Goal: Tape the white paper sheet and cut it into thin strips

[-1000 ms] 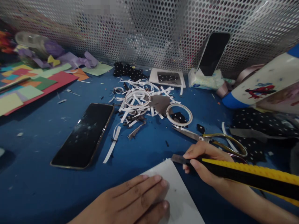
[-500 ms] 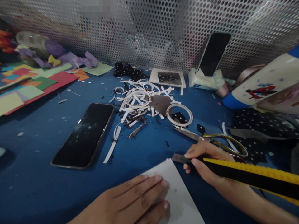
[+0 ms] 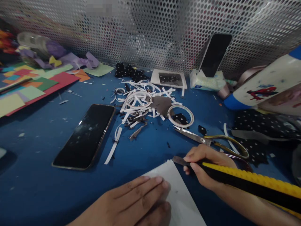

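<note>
My left hand lies with fingers stretched flat on a white sheet of paper or card, pressing on its left part. The sheet's near end is out of view. In my right hand is a black and yellow box cutter, pinched near its front end. Its blade is by the top corner of the sheet. Just beyond the right hand, gold-handled scissors rest with their points to the left.
A dark phone lies at left. White strips and tape rings fill the middle. Coloured papers lie at far left. Another phone leans against the perforated metal panel. A Spider-Man bottle is at right.
My right hand and the box cutter have shifted very slightly left, with the cutter's rear end tipping down. My left hand and the sheet stay put.
</note>
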{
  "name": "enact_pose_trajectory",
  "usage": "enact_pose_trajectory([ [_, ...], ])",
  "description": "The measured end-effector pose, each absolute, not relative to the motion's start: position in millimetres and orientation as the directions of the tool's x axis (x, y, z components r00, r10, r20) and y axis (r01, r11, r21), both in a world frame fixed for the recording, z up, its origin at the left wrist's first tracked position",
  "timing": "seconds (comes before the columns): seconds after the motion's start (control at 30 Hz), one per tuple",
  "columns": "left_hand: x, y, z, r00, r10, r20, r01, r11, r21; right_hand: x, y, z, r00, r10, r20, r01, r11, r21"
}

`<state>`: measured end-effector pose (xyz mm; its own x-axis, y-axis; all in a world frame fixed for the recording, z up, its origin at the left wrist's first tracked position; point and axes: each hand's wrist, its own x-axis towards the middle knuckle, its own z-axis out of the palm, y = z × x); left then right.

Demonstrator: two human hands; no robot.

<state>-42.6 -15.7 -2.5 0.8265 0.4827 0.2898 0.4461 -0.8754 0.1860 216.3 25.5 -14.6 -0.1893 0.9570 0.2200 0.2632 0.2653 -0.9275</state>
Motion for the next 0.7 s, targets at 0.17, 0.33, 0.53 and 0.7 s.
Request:
enact_pose_trajectory([
  [0.17,-43.4,-13.3,-6.8,0.834,0.412,0.366,0.388,-0.911,0.142,219.4,27.1,-2.2,-0.158,0.975,0.156,0.244,0.192,-0.951],
  [0.33,-42.0,-14.1,-0.3,0.834,0.479,0.274,0.443,-0.877,0.187,224.5,30.2,9.3,-0.212,0.97,0.119,0.28,0.177,-0.944],
  [0.53,-42.9,-12.3,-6.8,0.838,0.435,0.33,0.404,-0.901,0.161,223.3,29.5,8.6,-0.234,0.967,0.098,0.308,0.17,-0.936],
  [0.7,-43.2,-12.6,-3.4,0.847,0.443,0.294,0.404,-0.896,0.186,221.3,29.0,9.2,-0.228,0.971,0.074,0.3,0.142,-0.943],
])
